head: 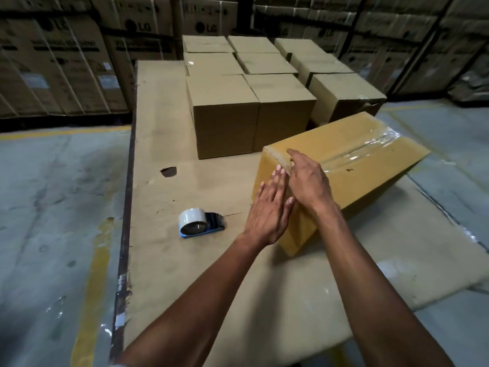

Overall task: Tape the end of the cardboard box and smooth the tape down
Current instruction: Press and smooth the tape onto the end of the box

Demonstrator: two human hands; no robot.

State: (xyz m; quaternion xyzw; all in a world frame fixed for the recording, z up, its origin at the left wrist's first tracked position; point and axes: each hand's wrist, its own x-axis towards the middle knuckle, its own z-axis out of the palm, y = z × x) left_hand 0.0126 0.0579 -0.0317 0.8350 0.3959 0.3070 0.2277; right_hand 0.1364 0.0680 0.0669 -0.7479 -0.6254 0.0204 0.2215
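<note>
Both hands are on the cardboard box (pixel 365 165) now, working its near end. The box lies at an angle by the right edge of the cardboard-covered surface (pixel 164 123), one end turned toward the person. The left hand (pixel 270 207) is flat, fingers straight and pressed together, palm laid against the end face of the box, fingertips reaching up to the top edge. The right hand (pixel 308 178) is flat too, fingers together, lying over the top corner of that same end, with its fingertips on the clear tape (pixel 370 152) that runs along the top seam. The two hands sit just beside each other, nearly touching at the box's edge. Neither one grips anything; both press open-palmed on cardboard.

The tape shines along the lid, wrinkled toward the far end of the box. The tape dispenser (pixel 201 222), a white roll on a blue holder, lies on the surface left of the left hand, well clear of the box and untouched. Farther back, closed plain boxes (pixel 225 115) stand in rows toward the surface's far edge, and printed cartons (pixel 66 62) are stacked beyond them
</note>
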